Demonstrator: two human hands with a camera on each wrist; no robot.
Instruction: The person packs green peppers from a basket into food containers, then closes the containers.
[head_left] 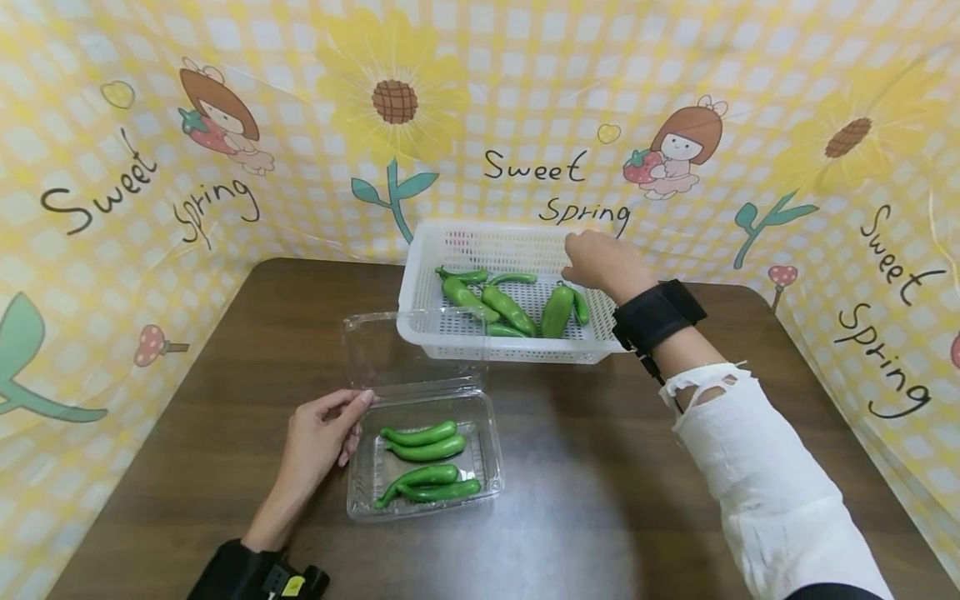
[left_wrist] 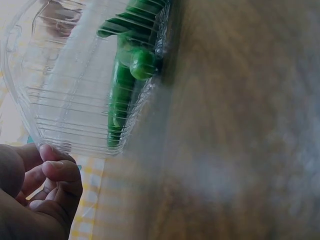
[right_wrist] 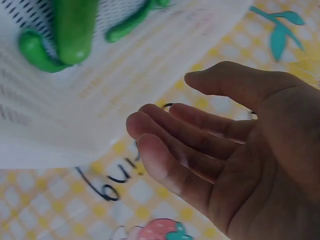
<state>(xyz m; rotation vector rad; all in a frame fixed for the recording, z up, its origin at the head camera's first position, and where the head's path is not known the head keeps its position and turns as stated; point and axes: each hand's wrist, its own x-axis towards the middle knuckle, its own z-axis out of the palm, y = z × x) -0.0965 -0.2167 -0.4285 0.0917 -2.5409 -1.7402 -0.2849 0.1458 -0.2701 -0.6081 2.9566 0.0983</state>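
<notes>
On the dark brown wooden table [head_left: 615, 467], I see the white perforated plastic basket [head_left: 450, 333] of green peppers [head_left: 557, 310] at upper centre. My right hand [head_left: 600, 262] hovers over its right rim, fingers apart, empty. Left hand [head_left: 318, 442] fingers [left_wrist: 62, 170] pinch the clear plastic clamshell box [head_left: 360, 475] at lower centre. Risk: a careless reach tips the light basket, or the box skids.
</notes>
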